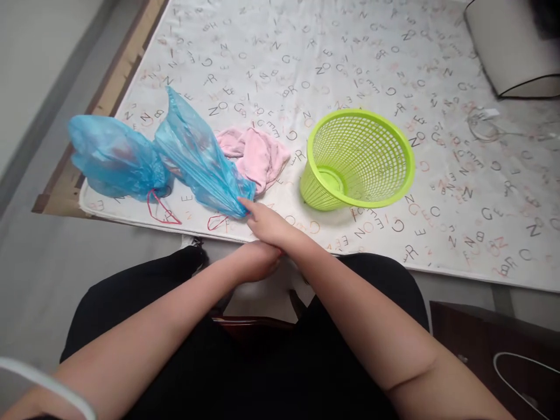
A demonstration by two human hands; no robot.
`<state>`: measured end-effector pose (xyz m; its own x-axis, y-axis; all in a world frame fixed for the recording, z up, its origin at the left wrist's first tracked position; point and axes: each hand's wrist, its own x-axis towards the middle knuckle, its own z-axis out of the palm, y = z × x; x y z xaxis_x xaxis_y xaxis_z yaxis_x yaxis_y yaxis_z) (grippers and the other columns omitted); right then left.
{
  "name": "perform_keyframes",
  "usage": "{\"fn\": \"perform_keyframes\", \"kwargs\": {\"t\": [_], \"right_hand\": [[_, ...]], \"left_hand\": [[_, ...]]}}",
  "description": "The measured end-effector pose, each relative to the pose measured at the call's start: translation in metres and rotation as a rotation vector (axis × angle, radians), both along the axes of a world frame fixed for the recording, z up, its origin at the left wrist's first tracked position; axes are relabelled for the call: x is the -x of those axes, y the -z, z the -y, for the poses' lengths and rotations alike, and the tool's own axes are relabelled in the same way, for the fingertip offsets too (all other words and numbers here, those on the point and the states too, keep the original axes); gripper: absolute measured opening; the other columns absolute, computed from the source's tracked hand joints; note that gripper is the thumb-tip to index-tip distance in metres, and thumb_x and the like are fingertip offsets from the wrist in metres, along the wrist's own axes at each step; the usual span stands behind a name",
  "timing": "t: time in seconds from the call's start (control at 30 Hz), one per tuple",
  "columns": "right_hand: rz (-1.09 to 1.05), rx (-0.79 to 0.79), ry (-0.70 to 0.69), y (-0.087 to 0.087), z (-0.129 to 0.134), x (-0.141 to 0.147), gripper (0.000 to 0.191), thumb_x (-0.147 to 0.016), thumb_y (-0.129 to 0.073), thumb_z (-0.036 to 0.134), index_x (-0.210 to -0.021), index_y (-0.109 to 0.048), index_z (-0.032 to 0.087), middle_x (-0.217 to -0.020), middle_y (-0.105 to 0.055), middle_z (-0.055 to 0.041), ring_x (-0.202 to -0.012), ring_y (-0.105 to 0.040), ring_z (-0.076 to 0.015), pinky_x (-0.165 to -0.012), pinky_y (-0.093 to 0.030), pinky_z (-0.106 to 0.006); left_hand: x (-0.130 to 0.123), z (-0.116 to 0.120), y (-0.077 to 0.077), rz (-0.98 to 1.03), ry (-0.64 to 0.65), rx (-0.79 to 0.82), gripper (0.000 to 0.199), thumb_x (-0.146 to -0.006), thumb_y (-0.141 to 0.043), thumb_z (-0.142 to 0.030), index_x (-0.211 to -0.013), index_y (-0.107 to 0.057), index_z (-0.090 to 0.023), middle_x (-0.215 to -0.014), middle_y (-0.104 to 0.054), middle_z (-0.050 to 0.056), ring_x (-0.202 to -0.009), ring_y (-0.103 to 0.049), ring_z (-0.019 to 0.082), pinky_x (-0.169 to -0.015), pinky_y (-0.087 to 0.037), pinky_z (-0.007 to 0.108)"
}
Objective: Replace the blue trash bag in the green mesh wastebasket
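My right hand (262, 221) reaches over the table's front edge. Its fingers are closed on the gathered end of a blue plastic bag (196, 154), which lies slanting on the cloth. A red drawstring loop (217, 222) sticks out beside that end. Under my right wrist crosses my left hand (260, 261), at the table edge, fingers curled and mostly hidden; what they hold, if anything, cannot be made out. A small red bit shows where hand and wrist meet. To the left rests a second blue plastic bag (116, 154), bunched at its neck, with a red drawstring loop (163, 211).
Behind the nearer bag lies a crumpled pink cloth (258, 154). A green mesh basket (321, 189) stands to its right. Farther right are a clear cable-like coil (483, 125) and a whitish box-shaped item (516, 52). The letter-printed tablecloth (459, 233) covers the table.
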<state>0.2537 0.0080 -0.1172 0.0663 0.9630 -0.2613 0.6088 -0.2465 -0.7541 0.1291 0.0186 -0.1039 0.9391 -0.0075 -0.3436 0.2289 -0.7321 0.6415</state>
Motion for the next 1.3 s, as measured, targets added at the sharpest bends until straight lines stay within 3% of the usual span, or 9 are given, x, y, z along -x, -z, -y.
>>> {"fn": "perform_keyframes", "kwargs": {"t": [0.1, 0.2, 0.37, 0.5, 0.6, 0.8, 0.97, 1.17, 1.3], "right_hand": [[0.079, 0.129, -0.022, 0.008, 0.002, 0.01, 0.051, -0.097, -0.049, 0.036, -0.145, -0.049, 0.017, -0.13, -0.065, -0.0146, -0.113, -0.063, -0.0246, -0.096, -0.049, -0.034], [0.165, 0.213, -0.065, 0.011, 0.001, 0.016, 0.043, -0.093, -0.055, 0.035, -0.13, -0.058, 0.014, -0.115, -0.071, -0.0142, -0.102, -0.066, -0.0247, -0.088, -0.05, -0.032], [0.27, 0.1, -0.01, 0.0, -0.001, 0.0, 0.028, -0.092, -0.054, 0.027, -0.117, -0.064, 0.019, -0.114, -0.071, -0.0103, -0.104, -0.065, -0.0239, -0.088, -0.049, -0.033], [0.143, -0.071, 0.222, -0.019, 0.0, -0.021, 0.027, -0.093, -0.054, 0.027, -0.118, -0.061, 0.02, -0.105, -0.068, -0.005, -0.096, -0.064, -0.0186, -0.088, -0.049, -0.032], [-0.152, -0.123, 0.403, -0.028, -0.002, -0.025, 0.036, -0.093, -0.057, 0.029, -0.127, -0.053, 0.02, -0.092, -0.064, 0.0, -0.081, -0.064, -0.0134, -0.079, -0.051, -0.027], [-0.614, -0.113, 0.371, -0.033, -0.007, -0.017, 0.037, -0.091, -0.059, 0.028, -0.127, -0.05, 0.02, -0.074, -0.055, 0.006, -0.068, -0.065, -0.0111, -0.067, -0.054, -0.024], [-0.429, -0.114, 0.395, -0.031, -0.001, -0.026, 0.033, -0.088, -0.06, 0.028, -0.12, -0.058, 0.019, -0.076, -0.057, 0.0048, -0.07, -0.063, -0.0118, -0.069, -0.053, -0.025], [-0.197, -0.135, 0.48, -0.032, 0.003, -0.048, 0.037, -0.086, -0.059, 0.025, -0.121, -0.064, 0.019, -0.079, -0.059, 0.0031, -0.07, -0.056, -0.0118, -0.075, -0.05, -0.027], [-0.289, -0.2, 0.428, -0.035, 0.003, -0.047, 0.041, -0.087, -0.061, 0.029, -0.126, -0.06, 0.02, -0.079, -0.057, 0.0041, -0.07, -0.057, -0.0112, -0.072, -0.049, -0.025]], "left_hand": [[0.007, 0.011, -0.006, -0.035, 0.051, 0.021, 0.046, -0.083, -0.051, -0.014, -0.122, -0.074, -0.024, -0.117, -0.073, 0.017, -0.103, -0.07, 0.035, -0.087, -0.055, 0.047], [0.017, 0.004, -0.01, -0.127, 0.108, 0.126, 0.057, -0.075, -0.052, -0.008, -0.121, -0.074, -0.034, -0.126, -0.072, 0.006, -0.11, -0.069, 0.031, -0.093, -0.056, 0.041], [0.027, -0.05, -0.031, -0.14, 0.04, 0.393, 0.058, -0.076, -0.053, -0.012, -0.126, -0.071, -0.036, -0.124, -0.073, -0.002, -0.111, -0.069, 0.026, -0.097, -0.053, 0.036], [0.028, -0.09, -0.046, 0.11, -0.502, 0.125, 0.034, -0.089, -0.055, -0.038, -0.116, -0.074, -0.029, -0.106, -0.076, 0.003, -0.095, -0.07, 0.026, -0.087, -0.053, 0.035], [0.024, -0.098, -0.039, 0.17, -0.826, -0.043, 0.035, -0.092, -0.055, -0.051, -0.104, -0.073, -0.023, -0.088, -0.074, 0.003, -0.082, -0.068, 0.024, -0.08, -0.051, 0.033], [0.01, -0.092, -0.016, 0.274, -0.857, 0.165, 0.043, -0.091, -0.055, -0.059, -0.103, -0.065, -0.019, -0.092, -0.07, 0.003, -0.082, -0.063, 0.02, -0.074, -0.05, 0.03], [0.006, -0.097, -0.018, 0.282, -0.864, 0.14, 0.038, -0.093, -0.052, -0.053, -0.082, -0.066, -0.018, -0.076, -0.067, 0.001, -0.075, -0.062, 0.019, -0.074, -0.049, 0.031], [0.004, -0.111, -0.002, 0.314, -1.15, 0.372, 0.031, -0.089, -0.057, -0.048, -0.082, -0.064, -0.018, -0.08, -0.07, 0.005, -0.075, -0.066, 0.019, -0.074, -0.055, 0.032], [-0.003, -0.1, 0.005, 0.377, -0.986, 0.474, 0.04, -0.082, -0.069, -0.053, -0.1, -0.067, -0.017, -0.094, -0.072, 0.007, -0.085, -0.066, 0.021, -0.077, -0.053, 0.033]]}}
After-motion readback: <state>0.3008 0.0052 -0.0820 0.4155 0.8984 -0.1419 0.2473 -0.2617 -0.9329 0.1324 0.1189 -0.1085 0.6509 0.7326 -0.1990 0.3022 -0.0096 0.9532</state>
